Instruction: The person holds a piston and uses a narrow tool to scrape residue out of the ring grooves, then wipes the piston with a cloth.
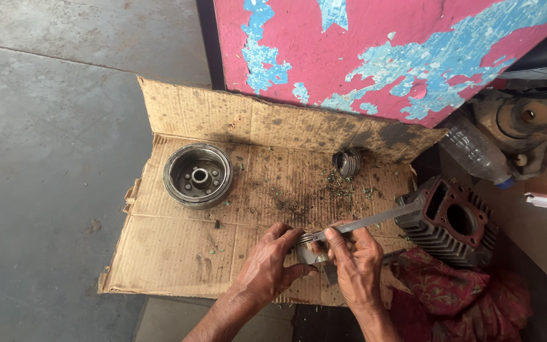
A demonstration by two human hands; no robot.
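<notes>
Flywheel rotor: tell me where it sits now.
In the head view the flywheel rotor lies on the cardboard's left part, apart from both hands, left of the small piston.

The cardboard [178, 253] is matt brown paperboard, oil-stained, speckled and frayed at its edges. On it, the flywheel [197, 175] is dull grey metal with a grimy, worn face. The small ring part [347, 162] looks like dark, dirty metal. The blade [375, 221] is flat bare steel with a faint sheen. The cylinder [447, 221] is rough cast metal, finned and blackened. The rag [457, 291] is patterned red cloth. The bottle [476, 151] is clear plastic. The panel [375, 50] carries flaking pink paint over blue. The floor [45, 158] is rough grey concrete.
</notes>
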